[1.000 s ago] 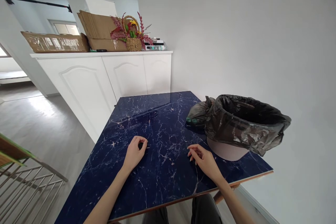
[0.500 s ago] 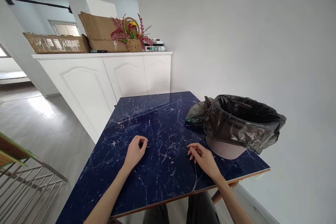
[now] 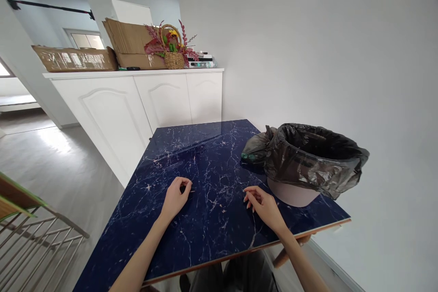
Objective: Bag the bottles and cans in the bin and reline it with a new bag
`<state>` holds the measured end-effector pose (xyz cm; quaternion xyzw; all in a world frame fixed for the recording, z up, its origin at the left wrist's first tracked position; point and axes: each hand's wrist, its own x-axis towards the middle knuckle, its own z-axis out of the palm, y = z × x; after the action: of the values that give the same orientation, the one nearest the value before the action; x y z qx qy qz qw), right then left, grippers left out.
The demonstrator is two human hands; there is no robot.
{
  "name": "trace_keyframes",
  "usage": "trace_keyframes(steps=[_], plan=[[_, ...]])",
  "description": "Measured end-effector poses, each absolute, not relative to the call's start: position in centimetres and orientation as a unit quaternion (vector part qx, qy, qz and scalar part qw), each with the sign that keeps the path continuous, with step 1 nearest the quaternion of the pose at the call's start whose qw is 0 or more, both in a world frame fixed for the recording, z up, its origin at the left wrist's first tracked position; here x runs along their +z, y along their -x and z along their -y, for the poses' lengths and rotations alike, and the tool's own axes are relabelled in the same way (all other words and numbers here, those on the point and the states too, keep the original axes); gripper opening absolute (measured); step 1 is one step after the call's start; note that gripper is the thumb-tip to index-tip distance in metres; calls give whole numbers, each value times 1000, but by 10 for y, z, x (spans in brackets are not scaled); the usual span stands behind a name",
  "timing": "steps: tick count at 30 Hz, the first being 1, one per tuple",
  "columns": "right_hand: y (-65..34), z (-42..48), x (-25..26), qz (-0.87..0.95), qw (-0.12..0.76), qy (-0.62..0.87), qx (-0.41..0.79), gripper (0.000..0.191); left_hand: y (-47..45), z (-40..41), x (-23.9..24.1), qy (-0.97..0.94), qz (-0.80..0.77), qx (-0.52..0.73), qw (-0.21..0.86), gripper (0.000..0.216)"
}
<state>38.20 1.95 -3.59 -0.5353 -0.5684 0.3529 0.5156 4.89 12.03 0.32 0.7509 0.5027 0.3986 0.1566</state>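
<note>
My left hand (image 3: 175, 199) rests on the dark blue marble tabletop (image 3: 205, 155) with its fingers curled in against the thumb. Whether anything small sits in that pinch I cannot make out. My right hand (image 3: 263, 205) lies on the table to the right, fingers loosely bent and apart, fingertips touching the surface, holding nothing. Just right of it stands a pale round bin (image 3: 290, 194) lined with a black plastic bag (image 3: 308, 159). The bag hangs over the rim and bunches out to the left.
A white cabinet (image 3: 137, 100) stands behind the table, carrying flattened cardboard (image 3: 126, 41), a wrapped box (image 3: 73, 58) and a wicker flower basket (image 3: 174, 52). A plain wall runs along the right. A metal rack (image 3: 34, 246) sits low at the left.
Both hands stay where they were. The view has shifted slightly, so the bin and table edge sit a little further left in the picture.
</note>
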Motion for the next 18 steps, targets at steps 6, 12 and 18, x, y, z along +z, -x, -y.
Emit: trace_keyframes(steps=[6, 12, 18], plan=[[-381, -19, -32, 573, 513, 538, 344, 49, -49, -121, 4, -755, -502, 390, 160, 28], [-380, -18, -28, 579, 508, 542, 337, 45, -51, -121, 5, -759, -501, 386, 157, 30], [-379, -18, -28, 583, 503, 548, 327, 42, -54, -118, 10, -771, -494, 375, 143, 30]])
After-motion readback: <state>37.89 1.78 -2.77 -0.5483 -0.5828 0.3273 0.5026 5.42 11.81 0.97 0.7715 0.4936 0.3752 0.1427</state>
